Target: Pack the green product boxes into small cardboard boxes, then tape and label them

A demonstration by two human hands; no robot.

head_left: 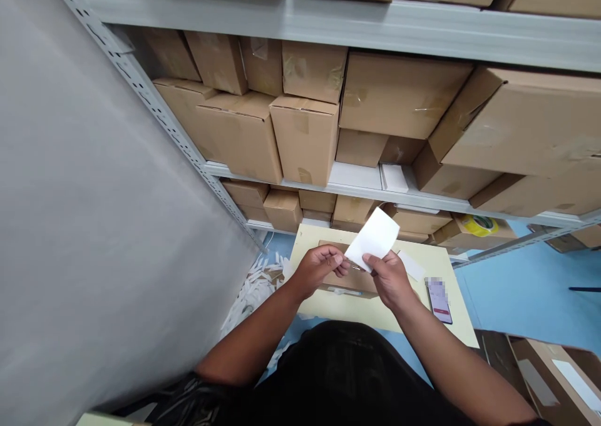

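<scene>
My right hand point(392, 279) grips a blank white label point(374, 235), thumb on top, tilted up over the table. At the label's lower left corner, the fingers of my left hand point(326, 264) are pinched together on its edge. Below both hands a closed cardboard box point(357, 283) lies on a pale yellow table point(457, 307); my hands and the label hide part of it. Another white slip point(411, 265) rests on the table just right of my right hand. Farther right is a phone point(439, 301) with its screen lit and partly blurred.
Metal shelving point(300, 19) packed with cardboard boxes point(305, 138) rises in front. A yellow tape roll point(479, 225) sits on a low box at right. Paper strips point(251, 291) litter the floor beside the grey wall point(117, 226). An open carton point(554, 376) stands at lower right.
</scene>
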